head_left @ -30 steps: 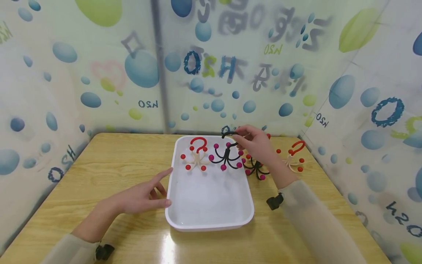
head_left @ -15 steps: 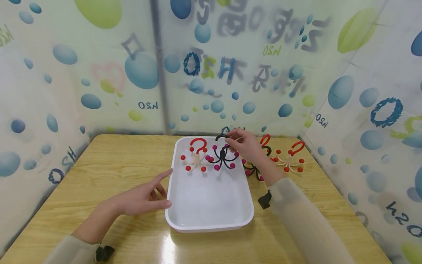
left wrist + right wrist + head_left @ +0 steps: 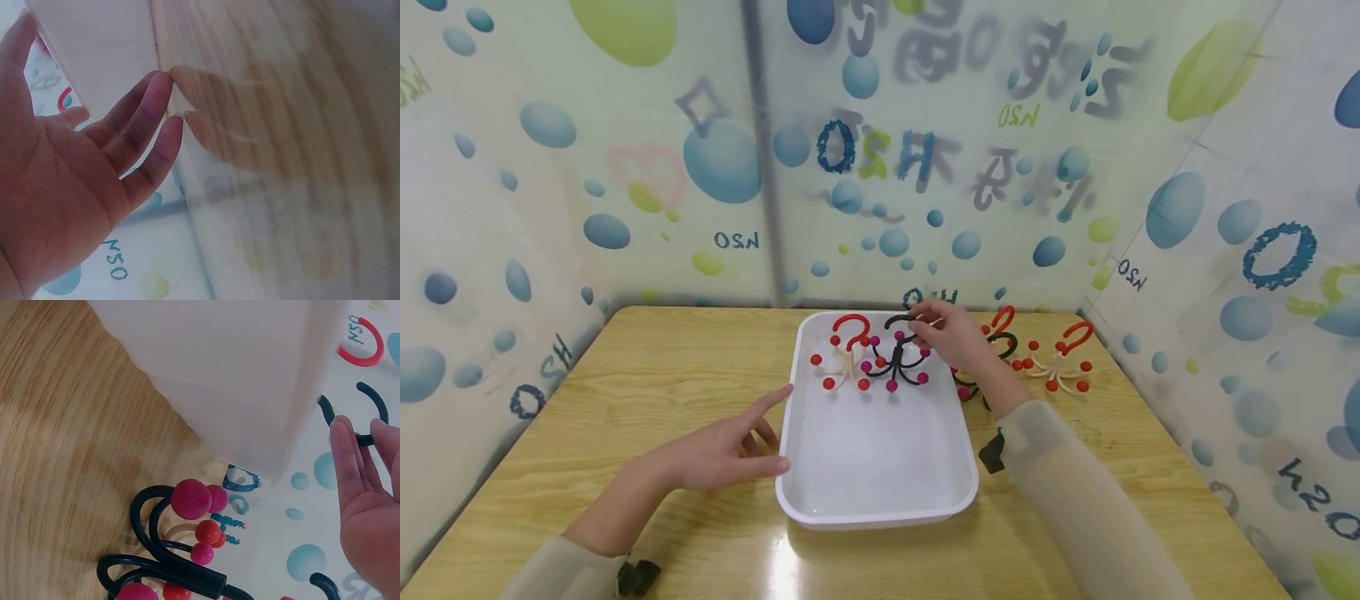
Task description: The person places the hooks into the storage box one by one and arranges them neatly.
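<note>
My right hand [image 3: 953, 335] pinches the top of a black multi-arm hanging hook [image 3: 897, 360] over the far part of a white tray [image 3: 880, 454]. Its curved arms end in magenta balls; whether they touch the tray I cannot tell. In the right wrist view the fingers and thumb [image 3: 382, 422] close on the black hook top [image 3: 376, 403]. Beside it in the tray stands a cream hanging hook [image 3: 850, 367] with a red top and red balls. My left hand [image 3: 718, 454] touches the tray's left side, fingers extended; the left wrist view shows its palm [image 3: 69, 169].
Right of the tray, partly behind my right arm, sits another black hanging hook [image 3: 1002, 342] with magenta balls. A red hook top [image 3: 1004, 318] shows behind it. Farther right stands a cream hook with a red top [image 3: 1058, 364]. Patterned curtains [image 3: 647, 150] border the wooden table [image 3: 685, 358].
My right hand has carried the black hanging hook left, closer to the cream one in the tray, and slightly lower. The left hand has stayed at the tray's side.
</note>
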Motion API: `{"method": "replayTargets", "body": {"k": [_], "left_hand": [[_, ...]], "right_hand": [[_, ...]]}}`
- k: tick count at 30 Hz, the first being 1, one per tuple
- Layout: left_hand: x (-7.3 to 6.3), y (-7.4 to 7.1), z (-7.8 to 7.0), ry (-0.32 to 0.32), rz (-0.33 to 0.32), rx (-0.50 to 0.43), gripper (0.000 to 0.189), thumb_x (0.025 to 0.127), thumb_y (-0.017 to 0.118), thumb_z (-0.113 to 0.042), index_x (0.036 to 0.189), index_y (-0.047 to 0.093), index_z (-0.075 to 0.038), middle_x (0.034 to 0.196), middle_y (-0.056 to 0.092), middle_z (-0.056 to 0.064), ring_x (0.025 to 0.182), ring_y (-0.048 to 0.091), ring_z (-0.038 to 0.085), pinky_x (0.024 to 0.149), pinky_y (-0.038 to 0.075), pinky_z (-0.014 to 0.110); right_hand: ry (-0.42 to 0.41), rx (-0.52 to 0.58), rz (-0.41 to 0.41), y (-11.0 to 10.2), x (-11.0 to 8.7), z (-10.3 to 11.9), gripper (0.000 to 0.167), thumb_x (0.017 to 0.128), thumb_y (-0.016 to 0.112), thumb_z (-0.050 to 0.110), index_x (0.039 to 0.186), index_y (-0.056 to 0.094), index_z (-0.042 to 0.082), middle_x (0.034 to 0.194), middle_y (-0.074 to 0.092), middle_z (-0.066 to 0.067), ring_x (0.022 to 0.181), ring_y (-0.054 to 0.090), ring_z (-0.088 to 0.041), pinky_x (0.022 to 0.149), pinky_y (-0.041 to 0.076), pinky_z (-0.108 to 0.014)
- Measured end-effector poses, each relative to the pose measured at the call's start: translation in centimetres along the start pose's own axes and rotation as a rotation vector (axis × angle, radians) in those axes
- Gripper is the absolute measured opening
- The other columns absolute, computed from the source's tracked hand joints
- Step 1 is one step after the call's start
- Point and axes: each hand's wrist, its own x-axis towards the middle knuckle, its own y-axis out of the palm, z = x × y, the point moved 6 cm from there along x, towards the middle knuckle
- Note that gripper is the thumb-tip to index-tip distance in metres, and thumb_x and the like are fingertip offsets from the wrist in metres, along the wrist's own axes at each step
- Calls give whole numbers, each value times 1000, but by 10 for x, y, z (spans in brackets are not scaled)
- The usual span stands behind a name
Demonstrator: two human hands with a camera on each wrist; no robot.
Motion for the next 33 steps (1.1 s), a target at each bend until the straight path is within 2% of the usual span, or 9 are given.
{"method": "replayTargets", "body": {"k": [5,14,22,28,33], "left_hand": [[0,1,0,5,-1,-1,102,102,77,-50,177,13,-23,123,70,7,99,70,17,83,57,32],[0,1,1,-8,0,-2,102,102,77,-51,177,13,-25,124,70,7,100,69,17,84,57,33],[0,1,1,8,-2,-11,102,102,77,-49,177,12,-25,124,70,8,99,70,17,82,57,32],[0,1,1,22,-8,-12,101,103,77,-48,177,12,-24,124,70,9,99,70,17,81,57,31],[-1,1,0,24,-9,-8,101,103,76,-48,177,12,-23,123,70,8,99,71,17,82,57,31]], "right_hand": [[17,-24,-3,2,2,-4,24,112,67,22,134,69,15,128,74,-14,106,78,-32,102,63,-49],[31,0,-8,2,2,-5,26,112,65,16,138,69,15,134,72,-15,106,77,-28,104,62,-48],[58,9,-2,2,1,-7,28,112,65,17,141,67,18,140,69,-14,106,79,-27,104,62,-47],[43,21,-1,-4,-2,-6,34,112,66,20,146,65,20,145,66,-13,107,79,-29,105,61,-51],[5,30,-7,-18,-10,2,35,112,66,21,147,65,19,145,65,-12,105,80,-28,102,62,-51]]}}
